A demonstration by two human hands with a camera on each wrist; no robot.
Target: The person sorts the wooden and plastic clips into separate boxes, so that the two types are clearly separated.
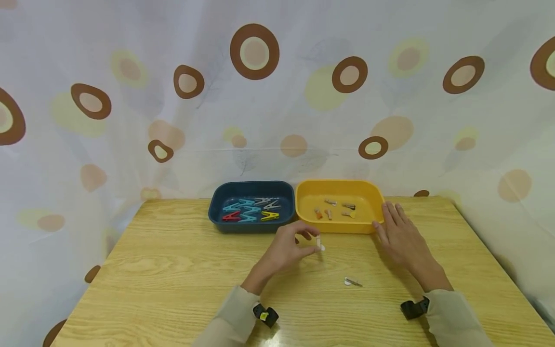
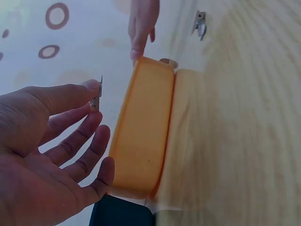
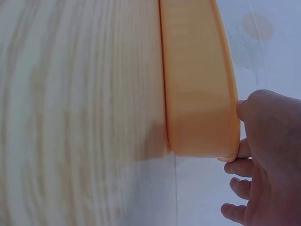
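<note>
My left hand (image 1: 288,248) pinches a small wooden clothespin (image 1: 318,242) with a white round piece on it, between thumb and fingertips, just in front of the yellow tray (image 1: 342,226). In the left wrist view the pinched clothespin (image 2: 95,102) stands upright, and the other fingers are loosely bent. With fingers fairly straight, my right hand (image 1: 403,241) touches the yellow tray's front right corner; its thumb meets the rim (image 3: 233,84) in the right wrist view. Several small clothespins (image 1: 328,213) lie inside that tray. Another small clothespin (image 1: 353,282) with a white disc lies on the table between my forearms.
A dark blue tray (image 1: 251,228) stands against the yellow one's left side, holding several larger plastic clothespins (image 1: 249,210) in turquoise, red, yellow and grey. Both stand at the back of the wood-grain table (image 1: 173,270), near a patterned curtain (image 1: 303,111).
</note>
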